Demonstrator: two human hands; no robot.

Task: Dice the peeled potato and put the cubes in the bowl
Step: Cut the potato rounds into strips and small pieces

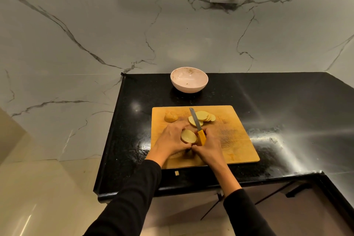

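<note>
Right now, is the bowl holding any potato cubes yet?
No cubes yet. The bowl stands upright on the counter behind the cutting board, showing only specks inside.

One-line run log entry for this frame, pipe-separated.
stage: slicing | left hand: holds pale potato piece | right hand: grips yellow-handled knife | pink bowl: no cubes

Open counter btwn board (239,140), bowl (188,84)
</note>
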